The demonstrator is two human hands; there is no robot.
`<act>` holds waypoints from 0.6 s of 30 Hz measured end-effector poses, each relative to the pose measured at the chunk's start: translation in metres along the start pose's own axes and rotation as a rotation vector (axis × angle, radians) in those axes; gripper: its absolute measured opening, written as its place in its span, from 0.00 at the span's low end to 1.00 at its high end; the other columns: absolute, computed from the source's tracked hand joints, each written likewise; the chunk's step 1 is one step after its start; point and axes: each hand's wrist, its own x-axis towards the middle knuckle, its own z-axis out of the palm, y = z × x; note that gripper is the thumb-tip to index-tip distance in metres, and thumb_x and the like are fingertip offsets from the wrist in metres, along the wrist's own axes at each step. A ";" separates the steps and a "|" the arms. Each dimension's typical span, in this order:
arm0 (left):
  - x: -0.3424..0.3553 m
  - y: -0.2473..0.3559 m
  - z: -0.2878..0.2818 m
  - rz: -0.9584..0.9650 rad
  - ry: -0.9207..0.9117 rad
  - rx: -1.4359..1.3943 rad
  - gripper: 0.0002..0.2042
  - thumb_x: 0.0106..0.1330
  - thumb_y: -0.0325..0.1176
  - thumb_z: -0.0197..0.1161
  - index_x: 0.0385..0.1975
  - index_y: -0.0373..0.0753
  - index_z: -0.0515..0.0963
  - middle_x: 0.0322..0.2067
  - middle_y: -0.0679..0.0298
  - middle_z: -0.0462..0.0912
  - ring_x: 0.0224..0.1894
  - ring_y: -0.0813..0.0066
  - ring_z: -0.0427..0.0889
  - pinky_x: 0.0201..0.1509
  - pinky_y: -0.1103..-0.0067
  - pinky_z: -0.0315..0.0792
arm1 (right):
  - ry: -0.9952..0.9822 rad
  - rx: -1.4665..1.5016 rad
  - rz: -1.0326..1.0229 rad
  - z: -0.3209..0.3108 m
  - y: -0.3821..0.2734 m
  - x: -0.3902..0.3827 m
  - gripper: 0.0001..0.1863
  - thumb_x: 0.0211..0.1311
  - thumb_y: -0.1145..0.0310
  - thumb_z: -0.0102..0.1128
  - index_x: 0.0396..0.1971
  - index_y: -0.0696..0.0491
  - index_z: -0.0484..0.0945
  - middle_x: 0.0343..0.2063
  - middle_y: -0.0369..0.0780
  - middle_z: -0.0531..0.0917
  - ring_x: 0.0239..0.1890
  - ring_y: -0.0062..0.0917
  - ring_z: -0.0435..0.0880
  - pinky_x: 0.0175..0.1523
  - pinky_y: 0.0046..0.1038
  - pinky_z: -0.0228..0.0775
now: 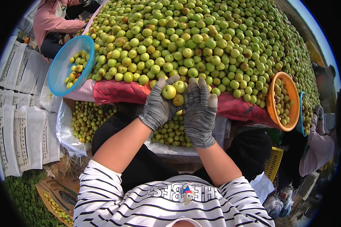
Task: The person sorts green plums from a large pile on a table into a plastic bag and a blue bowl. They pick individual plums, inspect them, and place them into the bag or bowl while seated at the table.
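Note:
My two hands, in grey knitted gloves, are cupped together at the near edge of a big heap of green jujubes (193,38). A few jujubes (169,92) lie between them, one with a brownish patch. My left hand (157,106) is curled under and around these, its fingers on their far side. My right hand (201,115) closes in from the other side, back of the hand up, fingers bent forward against the heap; its palm is hidden. Below the hands, a crate lined with clear plastic (170,149) holds more jujubes.
Red patterned cloth (119,92) edges the heap. A blue basket (91,56) stands left, an orange basket (271,104) right, both holding jujubes. A lined box of jujubes (66,130) sits lower left, near stacked white crates (28,136). Co-workers' sleeves show at upper left (51,20) and far right (320,151).

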 end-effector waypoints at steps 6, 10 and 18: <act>-0.014 0.011 0.006 0.151 0.017 0.164 0.22 0.63 0.34 0.62 0.58 0.44 0.69 0.52 0.57 0.74 0.55 0.55 0.77 0.61 0.58 0.73 | 0.269 -0.229 0.168 0.011 0.003 -0.005 0.33 0.71 0.45 0.41 0.67 0.52 0.59 0.64 0.39 0.66 0.65 0.32 0.65 0.69 0.39 0.53; -0.019 0.015 0.003 0.191 -0.027 0.184 0.23 0.59 0.27 0.62 0.56 0.43 0.70 0.49 0.58 0.77 0.52 0.56 0.79 0.59 0.61 0.76 | 0.226 0.174 0.462 0.011 0.020 -0.002 0.27 0.68 0.48 0.49 0.60 0.49 0.65 0.57 0.39 0.72 0.58 0.31 0.71 0.61 0.41 0.65; -0.029 0.094 0.018 0.639 0.084 0.120 0.19 0.63 0.30 0.57 0.55 0.41 0.71 0.53 0.52 0.76 0.48 0.58 0.83 0.66 0.59 0.69 | 0.123 0.119 0.647 -0.019 0.021 -0.005 0.14 0.64 0.55 0.59 0.37 0.51 0.74 0.31 0.38 0.79 0.26 0.24 0.77 0.28 0.23 0.71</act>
